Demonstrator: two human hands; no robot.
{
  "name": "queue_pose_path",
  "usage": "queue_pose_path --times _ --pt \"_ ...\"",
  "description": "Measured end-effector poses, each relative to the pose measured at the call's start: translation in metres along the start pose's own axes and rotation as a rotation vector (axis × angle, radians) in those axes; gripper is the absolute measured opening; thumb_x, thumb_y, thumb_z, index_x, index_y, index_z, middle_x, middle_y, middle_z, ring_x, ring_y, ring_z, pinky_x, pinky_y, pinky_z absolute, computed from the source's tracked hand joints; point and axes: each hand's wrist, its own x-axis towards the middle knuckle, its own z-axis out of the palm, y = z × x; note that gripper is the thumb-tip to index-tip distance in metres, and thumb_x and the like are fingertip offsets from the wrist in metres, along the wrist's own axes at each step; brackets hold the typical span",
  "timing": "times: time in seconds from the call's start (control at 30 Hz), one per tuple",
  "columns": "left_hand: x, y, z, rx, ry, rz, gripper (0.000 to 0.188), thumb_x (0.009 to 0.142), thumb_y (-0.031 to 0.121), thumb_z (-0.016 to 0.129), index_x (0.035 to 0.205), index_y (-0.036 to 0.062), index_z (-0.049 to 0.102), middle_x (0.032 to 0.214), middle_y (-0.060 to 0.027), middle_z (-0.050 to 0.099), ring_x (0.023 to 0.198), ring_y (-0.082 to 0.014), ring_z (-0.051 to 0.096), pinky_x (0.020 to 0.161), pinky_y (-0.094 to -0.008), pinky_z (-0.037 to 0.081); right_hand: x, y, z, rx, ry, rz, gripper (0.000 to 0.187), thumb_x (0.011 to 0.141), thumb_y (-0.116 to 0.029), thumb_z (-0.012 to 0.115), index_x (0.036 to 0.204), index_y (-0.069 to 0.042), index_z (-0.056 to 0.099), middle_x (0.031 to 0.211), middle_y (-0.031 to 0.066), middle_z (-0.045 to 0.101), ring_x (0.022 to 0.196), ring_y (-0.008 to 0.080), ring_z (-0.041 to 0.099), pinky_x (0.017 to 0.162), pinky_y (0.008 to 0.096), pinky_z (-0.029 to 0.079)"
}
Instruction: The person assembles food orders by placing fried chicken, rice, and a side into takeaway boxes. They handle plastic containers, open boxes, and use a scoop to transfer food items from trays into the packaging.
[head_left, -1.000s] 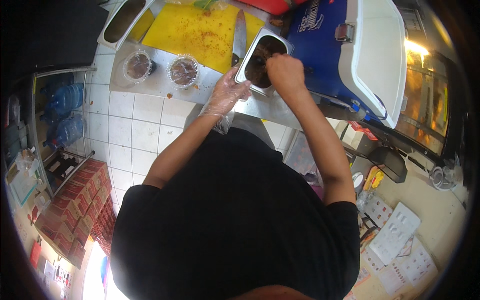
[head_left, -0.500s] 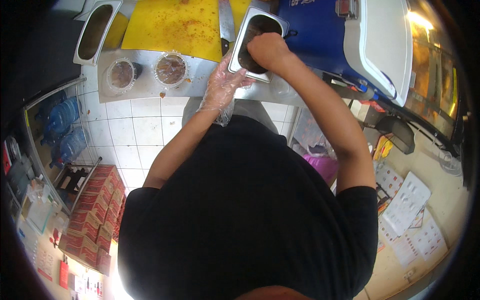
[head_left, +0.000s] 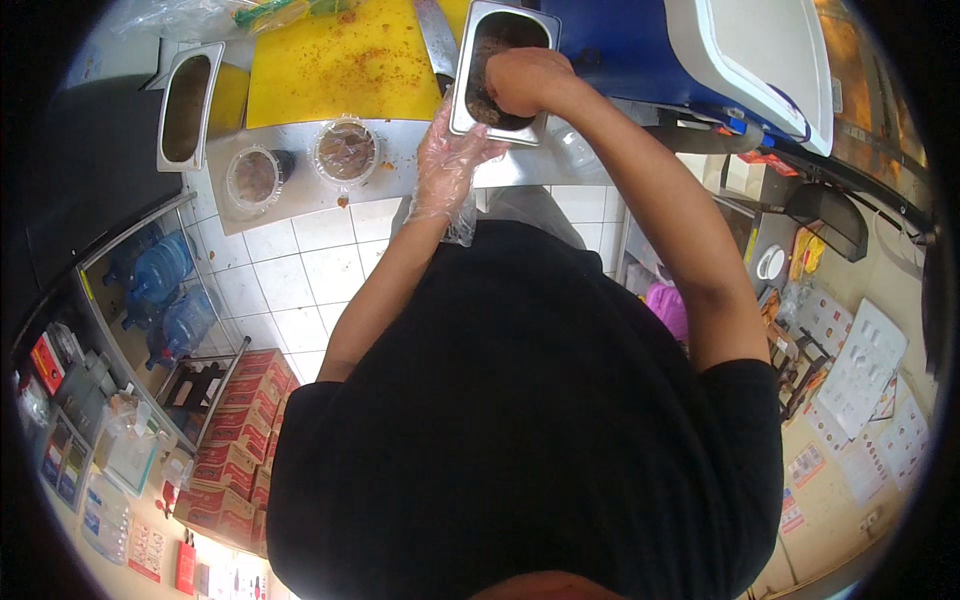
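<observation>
A rectangular steel food pan [head_left: 460, 98] with a pale rim is tilted at the counter's near side. My left hand [head_left: 450, 165], in a clear plastic glove, is closed on the pan's near-left edge, thumb on the rim. Bare and curled into a fist, my right hand [head_left: 525, 80] is down inside the pan, over dark brown, crumbly-looking contents. Whatever its fingers hold is hidden. To the left stand two round plastic-lined tubs, one tub [head_left: 345, 152] closer to my left hand and another tub [head_left: 255, 180] farther left. Both contain something brownish.
A yellow cutting board [head_left: 335, 60] with orange crumbs lies behind the tubs, a knife [head_left: 434, 38] along its right side. Another steel pan [head_left: 203, 112] stands left. A blue-and-white cooler [head_left: 615, 45] bounds the right, near a clear cup [head_left: 572, 148]. Stacked cartons [head_left: 235, 430] stand lower left.
The whole view has shifted a little. My right fist has moved slightly within the pan, and more brown contents show below it. My left hand keeps its grip on the pan.
</observation>
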Motion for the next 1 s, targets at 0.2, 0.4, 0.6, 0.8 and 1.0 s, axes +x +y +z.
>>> queue_pose_path --times 0.2,0.4,0.6,0.8,1.0 --pt "0.002 0.002 0.001 0.036 0.007 0.005 0.058 0.093 -0.001 0.057 0.144 0.0018 0.031 0.111 -0.0157 0.063 0.085 -0.0205 0.068 0.078 -0.0344 0.061 -0.012 0.025 0.018 0.448 0.051 -0.040 0.022 0.079 -0.018 0.066 0.096 -0.007 0.074 0.083 0.0131 0.071 0.078 0.0253 0.068 0.072 0.0367 0.052" --pt "0.007 -0.004 -0.002 0.245 0.031 0.280 0.059 0.090 0.001 0.063 0.143 0.0002 0.035 0.116 -0.0164 0.062 0.078 -0.0127 0.064 0.070 -0.0267 0.057 -0.036 0.037 0.027 0.694 0.156 -0.040 0.022 0.080 -0.013 0.063 0.096 0.000 0.073 0.079 0.0106 0.071 0.073 0.0176 0.067 0.072 0.0316 0.052" --pt "0.006 -0.001 -0.010 0.710 0.045 0.432 0.049 0.087 0.005 0.068 0.133 0.0023 0.053 0.120 -0.0160 0.063 0.080 -0.0131 0.064 0.069 -0.0267 0.054 -0.051 0.037 0.042 0.864 0.241 -0.008 0.021 0.084 -0.010 0.061 0.098 0.002 0.072 0.082 0.0096 0.072 0.075 0.0141 0.065 0.076 0.0295 0.050" --pt "0.001 0.021 -0.011 1.195 -0.022 0.489 0.045 0.087 0.018 0.068 0.129 0.0062 0.058 0.128 -0.0255 0.053 0.107 -0.0327 0.060 0.089 -0.0385 0.049 -0.066 0.042 0.056 1.085 0.292 0.025 0.023 0.092 -0.014 0.061 0.102 0.004 0.070 0.088 0.0065 0.071 0.078 0.0108 0.058 0.077 0.0263 0.048" --pt "0.001 0.028 -0.011 1.384 -0.050 0.685 0.048 0.086 0.023 0.068 0.132 0.0125 0.058 0.145 -0.0335 0.027 0.131 -0.0474 0.034 0.108 -0.0494 0.030 -0.066 0.042 0.063 1.204 0.303 0.030 0.024 0.091 -0.014 0.060 0.104 0.005 0.069 0.089 0.0064 0.071 0.080 0.0114 0.060 0.079 0.0267 0.048"
